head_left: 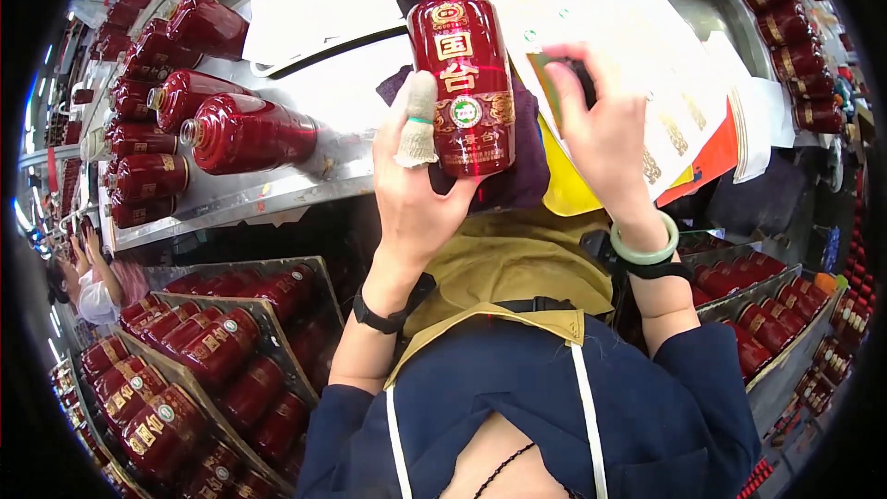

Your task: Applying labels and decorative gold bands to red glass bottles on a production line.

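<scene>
A red glass bottle (468,115) with gold lettering and a round green-and-white mark lies in front of me, its neck pointing away. Around its lower left side my left hand (411,208) is closed, thumb by the base; white fabric covers (418,120) wrap some of its fingers. Dark purple cloth (529,152) lies under the bottle. To the right, my right hand (612,120) hovers over paper sheets, thumb and forefinger curved. Motion blurs those fingers, and a dark rounded thing (584,83) shows between them; I cannot tell whether it is held.
White sheets with gold decals (686,120) lie at right over yellow (565,187) and orange sheets (710,159). Red bottles (254,134) lie on the metal table at left; more line the far right. Bottle-filled crates (222,342) stand below on both sides. Another person (97,286) is at far left.
</scene>
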Available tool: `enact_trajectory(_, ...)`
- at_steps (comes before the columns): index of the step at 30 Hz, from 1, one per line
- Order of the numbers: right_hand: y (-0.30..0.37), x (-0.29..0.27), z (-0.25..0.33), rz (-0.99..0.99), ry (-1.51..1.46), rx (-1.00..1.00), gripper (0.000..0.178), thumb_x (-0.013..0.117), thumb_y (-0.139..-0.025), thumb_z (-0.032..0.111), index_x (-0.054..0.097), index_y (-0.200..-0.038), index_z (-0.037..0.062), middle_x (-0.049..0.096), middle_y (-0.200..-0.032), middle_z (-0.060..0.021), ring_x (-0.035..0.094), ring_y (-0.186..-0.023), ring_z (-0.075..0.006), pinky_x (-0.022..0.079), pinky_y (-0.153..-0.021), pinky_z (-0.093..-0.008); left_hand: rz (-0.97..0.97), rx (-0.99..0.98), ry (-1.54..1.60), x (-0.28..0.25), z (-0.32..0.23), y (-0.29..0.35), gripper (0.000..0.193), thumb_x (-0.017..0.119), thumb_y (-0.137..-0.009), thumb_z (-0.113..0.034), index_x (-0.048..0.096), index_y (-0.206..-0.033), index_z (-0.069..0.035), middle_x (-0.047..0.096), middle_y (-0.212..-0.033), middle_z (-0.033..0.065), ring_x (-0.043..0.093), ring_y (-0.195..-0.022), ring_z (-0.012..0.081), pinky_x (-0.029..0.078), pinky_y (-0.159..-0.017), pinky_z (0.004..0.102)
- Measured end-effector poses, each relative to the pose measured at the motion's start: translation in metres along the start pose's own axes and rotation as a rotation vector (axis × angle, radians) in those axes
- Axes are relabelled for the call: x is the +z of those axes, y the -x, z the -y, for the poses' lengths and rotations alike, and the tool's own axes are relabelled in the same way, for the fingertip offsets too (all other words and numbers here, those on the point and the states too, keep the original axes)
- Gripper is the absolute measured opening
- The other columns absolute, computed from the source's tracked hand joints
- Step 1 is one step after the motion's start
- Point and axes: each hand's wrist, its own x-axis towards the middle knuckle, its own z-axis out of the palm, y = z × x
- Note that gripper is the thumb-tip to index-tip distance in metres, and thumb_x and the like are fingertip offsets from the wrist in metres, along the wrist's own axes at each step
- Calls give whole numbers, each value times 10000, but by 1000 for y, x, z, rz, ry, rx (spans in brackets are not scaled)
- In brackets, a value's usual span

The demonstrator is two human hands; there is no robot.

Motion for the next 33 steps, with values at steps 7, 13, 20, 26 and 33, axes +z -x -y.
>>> enact_trajectory(7, -7, -13, -28, 25, -56, -154, 231, 624, -1040, 61, 678, -1249, -22, 734, -1044, -81, 679, -955, -147, 537, -904, -301, 54, 141, -408, -3, -13, 1, 601, 857, -732, -117, 740, -1292, -304, 440, -1592, 146, 430, -1394, 361, 426, -1114, 470)
enact_trajectory(13, 1, -8, -16, -17, -234, -154, 274, 687, -930, -42, 712, -1196, 20, 747, -1054, -153, 716, -948, -287, 563, -847, -361, 15, 355, -400, -2, -5, -2, 462, 840, -770, -176, 765, -1218, -260, 488, -1573, 99, 395, -1421, 341, 432, -1120, 472)
enact_trajectory(20, 2, -21, -9, 166, 75, -733, 277, 712, -788, -86, 774, -1020, 54, 768, -1015, -77, 712, -950, -266, 554, -851, -383, -63, 19, -109, 4, -6, 8, 884, 919, -648, -49, 575, -1462, -43, 473, -1562, 217, 480, -1370, 394, 380, -1157, 466)
enact_trajectory(26, 8, -22, -12, 138, -103, -362, 201, 624, -929, -47, 750, -1058, 42, 743, -1031, -109, 710, -974, -292, 547, -845, -365, -14, -63, 93, 8, 5, 8, 892, 909, -699, -48, 507, -1491, 40, 539, -1511, 240, 546, -1359, 398, 417, -1147, 459)
enact_trajectory(33, 7, 9, -12, 331, -229, 222, 499, 911, -831, 322, 604, -1113, 48, 527, -833, 22, 488, -753, -88, 459, -693, -256, -45, 28, 77, 11, 11, 9, 843, 885, -677, -29, 604, -1468, -99, 502, -1546, 261, 566, -1349, 425, 472, -1104, 477)
